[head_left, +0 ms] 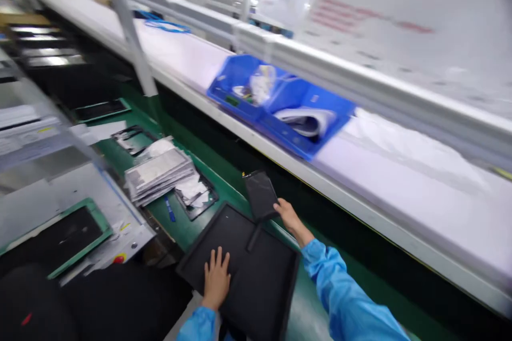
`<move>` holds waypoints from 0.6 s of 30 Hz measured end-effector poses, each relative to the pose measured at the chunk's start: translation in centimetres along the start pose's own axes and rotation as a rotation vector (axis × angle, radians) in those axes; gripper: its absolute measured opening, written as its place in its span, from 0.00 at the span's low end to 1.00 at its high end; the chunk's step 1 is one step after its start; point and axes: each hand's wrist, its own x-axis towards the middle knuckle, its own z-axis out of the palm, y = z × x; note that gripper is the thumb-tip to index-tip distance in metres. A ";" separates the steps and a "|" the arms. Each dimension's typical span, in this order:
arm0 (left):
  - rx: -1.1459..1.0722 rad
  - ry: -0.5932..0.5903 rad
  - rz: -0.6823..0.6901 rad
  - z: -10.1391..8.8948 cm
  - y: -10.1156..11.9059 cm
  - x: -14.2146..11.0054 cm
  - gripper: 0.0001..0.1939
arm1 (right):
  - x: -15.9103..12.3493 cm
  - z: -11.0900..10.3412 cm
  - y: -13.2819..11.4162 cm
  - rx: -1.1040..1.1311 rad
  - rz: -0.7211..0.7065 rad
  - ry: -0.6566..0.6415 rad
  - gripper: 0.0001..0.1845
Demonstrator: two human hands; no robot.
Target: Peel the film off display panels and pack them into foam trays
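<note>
My left hand (pixel 216 279) lies with fingers spread on the near left part of a black tray (pixel 262 287), holding nothing. In my right hand (pixel 288 215) is a thin dark rectangular panel (pixel 261 194), gripped at its right edge. The panel is tilted up over the tray's far edge, with a small yellowish tab at its top left corner. A raised dark bar (pixel 254 237) crosses part of the tray just below the panel. I cannot tell whether the panel touches the tray.
Left of the tray are a stack of grey-white flat sheets (pixel 160 173), a blue tool (pixel 169 209) and a black frame with white scraps (pixel 196 194). Blue bins (pixel 256 112) stand on the white shelf beyond. A green-framed fixture (pixel 60 237) sits at left. A metal rail (pixel 320 58) runs overhead.
</note>
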 end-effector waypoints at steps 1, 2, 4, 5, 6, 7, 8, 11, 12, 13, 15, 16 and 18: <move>-0.069 -0.008 -0.014 -1.0 0.1 -0.2 0.32 | -4.9 -1.0 1.6 0.195 0.057 0.013 0.17; -0.173 -0.009 -0.028 -1.9 0.5 -0.5 0.29 | -9.9 -1.8 3.0 0.377 0.109 0.018 0.20; -0.470 -0.019 -0.003 -3.2 2.2 -1.9 0.30 | -19.7 -2.9 5.4 0.641 0.174 0.021 0.25; -0.635 -0.071 0.007 -3.5 3.7 -3.2 0.31 | -24.4 -3.4 6.3 0.731 0.190 0.035 0.26; -0.796 -0.156 0.020 -3.6 5.5 -5.0 0.33 | -28.8 -3.8 7.3 0.800 0.203 0.067 0.27; -0.940 -0.278 0.036 -3.4 7.5 -7.2 0.34 | -32.9 -4.2 8.2 0.852 0.213 0.108 0.28; -1.059 -0.408 0.041 -3.1 9.8 -9.8 0.34 | -36.8 -4.6 9.2 0.891 0.219 0.148 0.28; -1.235 -0.702 0.002 -0.6 17.2 -19.9 0.35 | -47.9 -6.3 12.8 0.965 0.212 0.236 0.28; -1.238 -0.747 -0.026 0.6 19.6 -23.5 0.35 | -51.5 -6.9 14.1 0.982 0.208 0.264 0.29; -1.232 -0.779 -0.055 2.0 21.9 -27.1 0.34 | -55.1 -7.6 15.3 0.994 0.203 0.296 0.29; -1.223 -0.840 -0.098 4.9 26.3 -33.8 0.35 | -62.2 -9.3 17.4 0.988 0.198 0.376 0.30; -1.228 -0.868 -0.110 6.5 28.3 -36.7 0.36 | -65.6 -10.4 18.3 0.957 0.198 0.420 0.30; -1.230 -0.946 -0.097 9.4 32.0 -41.9 0.35 | -72.0 -12.7 19.6 0.853 0.203 0.514 0.29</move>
